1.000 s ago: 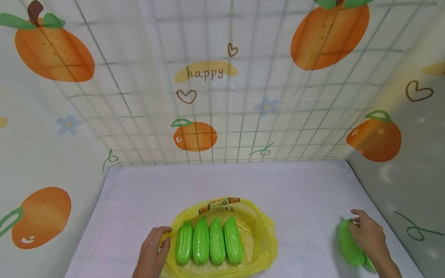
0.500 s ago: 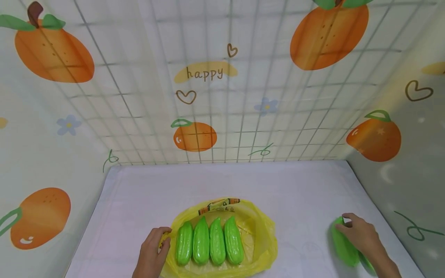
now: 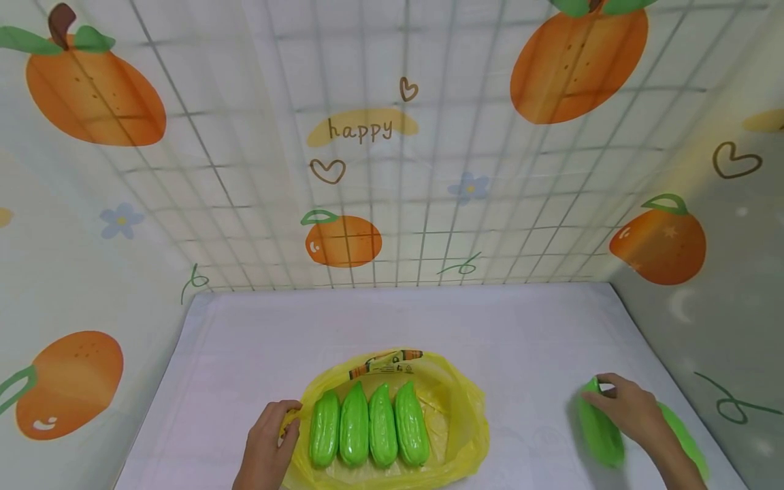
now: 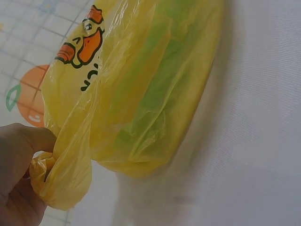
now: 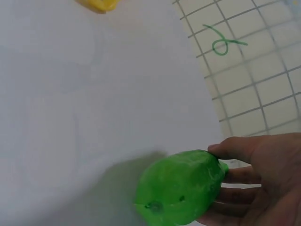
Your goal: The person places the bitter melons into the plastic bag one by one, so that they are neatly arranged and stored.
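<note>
My right hand [image 3: 637, 412] grips a glossy green cucumber-shaped vegetable [image 3: 599, 430] by its tapered end, at the table's right side. In the right wrist view, thumb and fingers lie on either side of that vegetable [image 5: 178, 188], and its blunt end points away from the palm. My left hand [image 3: 268, 442] pinches the left edge of a yellow plastic bag [image 3: 468, 422]. A gathered, twisted part of the bag [image 4: 70, 165] shows between those fingers in the left wrist view. Inside the spread bag, several like vegetables [image 3: 382, 429] lie side by side in a row.
Another green vegetable [image 3: 682, 435] lies behind the right forearm, near the table's right edge, partly hidden. White cloth covers the table [image 3: 520, 340]. Printed fabric walls [image 3: 392, 204] with oranges and grid lines enclose the back and both sides.
My right hand has taken hold of a green vegetable and shifted it slightly left, apart from the other one, which now shows more. My left hand and the bag have stayed put.
</note>
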`<state>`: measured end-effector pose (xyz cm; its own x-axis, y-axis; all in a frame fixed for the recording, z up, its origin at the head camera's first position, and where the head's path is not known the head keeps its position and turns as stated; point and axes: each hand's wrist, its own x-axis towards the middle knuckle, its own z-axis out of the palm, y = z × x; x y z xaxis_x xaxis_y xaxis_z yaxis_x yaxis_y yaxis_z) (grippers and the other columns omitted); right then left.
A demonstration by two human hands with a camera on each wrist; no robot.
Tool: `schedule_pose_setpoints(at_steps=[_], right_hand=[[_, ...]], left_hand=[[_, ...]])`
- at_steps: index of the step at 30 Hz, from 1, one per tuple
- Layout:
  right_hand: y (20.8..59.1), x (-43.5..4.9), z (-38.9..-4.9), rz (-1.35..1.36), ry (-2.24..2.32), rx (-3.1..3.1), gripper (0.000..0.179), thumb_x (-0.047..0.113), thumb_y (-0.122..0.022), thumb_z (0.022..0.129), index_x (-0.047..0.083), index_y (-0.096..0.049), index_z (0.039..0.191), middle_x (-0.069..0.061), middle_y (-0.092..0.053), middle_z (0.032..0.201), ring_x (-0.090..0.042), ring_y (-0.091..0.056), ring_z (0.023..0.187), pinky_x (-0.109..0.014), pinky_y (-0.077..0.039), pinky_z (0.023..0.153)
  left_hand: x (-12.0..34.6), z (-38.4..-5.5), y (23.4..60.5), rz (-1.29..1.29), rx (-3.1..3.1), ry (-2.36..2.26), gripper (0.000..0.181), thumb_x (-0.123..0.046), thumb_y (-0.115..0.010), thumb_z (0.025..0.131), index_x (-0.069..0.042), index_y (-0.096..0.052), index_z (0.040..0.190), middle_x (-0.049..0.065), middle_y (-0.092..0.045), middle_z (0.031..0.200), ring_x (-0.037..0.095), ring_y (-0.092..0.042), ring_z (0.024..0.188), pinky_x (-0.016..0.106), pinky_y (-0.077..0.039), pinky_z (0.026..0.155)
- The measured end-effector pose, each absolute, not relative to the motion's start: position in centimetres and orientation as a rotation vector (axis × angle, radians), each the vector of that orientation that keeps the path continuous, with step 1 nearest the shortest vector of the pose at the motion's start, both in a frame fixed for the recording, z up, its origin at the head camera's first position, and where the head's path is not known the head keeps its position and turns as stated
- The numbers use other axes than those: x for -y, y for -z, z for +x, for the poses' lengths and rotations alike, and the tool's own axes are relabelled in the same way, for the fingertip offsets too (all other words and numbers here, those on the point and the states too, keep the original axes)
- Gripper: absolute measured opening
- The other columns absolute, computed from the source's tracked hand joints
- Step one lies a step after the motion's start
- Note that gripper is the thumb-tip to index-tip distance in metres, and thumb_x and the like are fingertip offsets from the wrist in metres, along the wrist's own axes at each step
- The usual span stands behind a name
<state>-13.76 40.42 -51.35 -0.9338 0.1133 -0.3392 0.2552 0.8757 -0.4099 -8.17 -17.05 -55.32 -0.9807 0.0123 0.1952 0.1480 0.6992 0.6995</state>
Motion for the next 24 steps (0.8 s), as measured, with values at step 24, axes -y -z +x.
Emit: schedule_pose_setpoints(at_steps=[24], right_hand=[[45.8, -28.8, -14.3, -0.005, 0.974, -2.817, 0.065, 0.042, -0.069, 0.094, -0.005, -0.052, 0.136, -0.025, -0.067, 0.11, -0.039, -0.066, 0.097, -0.047, -0.057, 0.07]], left_hand=[[16.8, -8.3, 55.1, -0.094, 2.761, 1.173, 0.023, 0.0, -0.066, 0.093, -0.014, -0.065, 0.111, -0.003, -0.059, 0.102, 0.006, -0.057, 0.084, 0.022, -0.051, 0.066]])
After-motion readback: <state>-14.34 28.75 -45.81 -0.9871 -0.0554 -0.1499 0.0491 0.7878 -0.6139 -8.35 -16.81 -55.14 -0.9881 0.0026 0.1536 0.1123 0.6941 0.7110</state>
